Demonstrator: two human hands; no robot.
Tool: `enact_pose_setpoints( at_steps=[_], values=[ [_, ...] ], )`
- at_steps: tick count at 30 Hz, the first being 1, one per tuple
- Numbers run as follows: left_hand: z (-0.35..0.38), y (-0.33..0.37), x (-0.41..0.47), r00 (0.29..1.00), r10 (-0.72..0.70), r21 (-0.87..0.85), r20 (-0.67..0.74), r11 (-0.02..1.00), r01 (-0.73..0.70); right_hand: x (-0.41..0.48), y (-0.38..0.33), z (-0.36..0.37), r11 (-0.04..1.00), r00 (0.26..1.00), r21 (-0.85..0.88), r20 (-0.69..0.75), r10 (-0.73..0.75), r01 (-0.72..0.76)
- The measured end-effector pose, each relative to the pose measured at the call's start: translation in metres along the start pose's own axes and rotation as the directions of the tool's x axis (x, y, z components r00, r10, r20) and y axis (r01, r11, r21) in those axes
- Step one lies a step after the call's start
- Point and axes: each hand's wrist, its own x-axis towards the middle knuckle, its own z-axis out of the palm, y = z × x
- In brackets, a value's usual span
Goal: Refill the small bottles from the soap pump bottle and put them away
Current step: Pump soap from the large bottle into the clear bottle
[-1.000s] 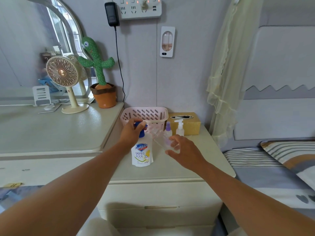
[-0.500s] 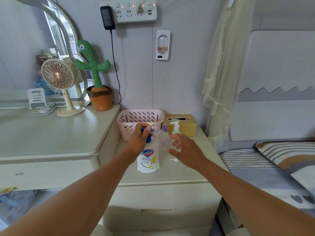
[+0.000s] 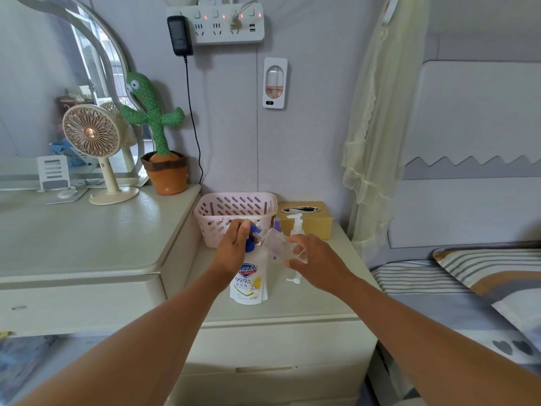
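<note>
Curling left hand point(image 3: 234, 251) over the blue head of the soap pump bottle point(image 3: 248, 286); gripping tilted clear small bottle point(image 3: 277, 244) in right hand point(image 3: 317, 259), neck beside the spout.

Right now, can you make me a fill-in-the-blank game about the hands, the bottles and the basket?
1. The left hand holds the ___ pump of the soap bottle.
2. The clear small bottle is tilted in the ___ hand.
3. The basket behind the soap bottle is ___.
4. The tissue box stands on the basket's ___ side.
Missing words: blue; right; pink; right.
</note>
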Motion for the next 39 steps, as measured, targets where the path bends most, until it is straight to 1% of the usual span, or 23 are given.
enact_pose_setpoints(
  at_steps=[6,9,15,17,22,24,27,29,33,35,37,39],
  values=[
    [-0.002,0.003,0.001,0.999,0.019,0.007,0.041,1.000,-0.020,0.004,0.002,-0.001,1.000,0.999,-0.012,0.025,0.021,-0.021],
    [-0.005,0.003,0.004,0.997,-0.017,-0.021,0.082,1.000,0.019,0.005,0.003,-0.001,1.000,0.999,-0.001,0.042,0.028,-0.028],
    [-0.010,0.002,0.012,0.992,-0.069,0.014,0.108,0.998,0.068,0.006,0.003,-0.002,1.000,0.997,0.016,0.072,0.018,-0.020],
    [-0.012,0.001,0.014,0.990,-0.060,0.035,0.127,0.998,0.056,0.006,0.003,-0.002,1.000,0.997,0.022,0.070,0.013,-0.014],
    [-0.012,0.013,0.033,0.995,-0.041,0.197,0.089,0.980,0.023,0.007,0.005,-0.001,0.999,0.997,0.051,0.071,-0.008,0.004],
    [-0.010,0.020,0.048,0.997,-0.039,0.293,0.066,0.956,0.018,0.007,0.007,-0.001,0.998,0.997,0.063,0.071,-0.020,0.015],
    [-0.007,0.028,0.069,0.994,-0.094,0.514,0.055,0.856,0.052,0.008,0.009,0.001,0.997,0.997,0.077,0.067,-0.023,0.018],
    [-0.006,0.028,0.079,0.987,-0.140,0.619,0.080,0.783,0.061,0.009,0.010,0.003,0.995,0.998,0.099,0.062,-0.030,0.023],
    [0.004,0.026,0.085,0.953,-0.269,0.688,0.141,0.718,0.101,0.011,0.016,0.008,0.992,0.998,0.122,0.055,-0.043,0.036],
    [0.009,0.027,0.087,0.944,-0.301,0.686,0.139,0.717,0.128,0.012,0.020,0.010,0.991,0.998,0.127,0.051,-0.041,0.035],
    [0.013,0.030,0.088,0.928,-0.354,0.656,0.118,0.729,0.195,0.012,0.023,0.013,0.990,0.998,0.135,0.042,-0.048,0.042],
    [0.014,0.032,0.090,0.908,-0.404,0.672,0.111,0.704,0.231,0.014,0.026,0.015,0.989,0.998,0.138,0.030,-0.062,0.057]
  ],
)
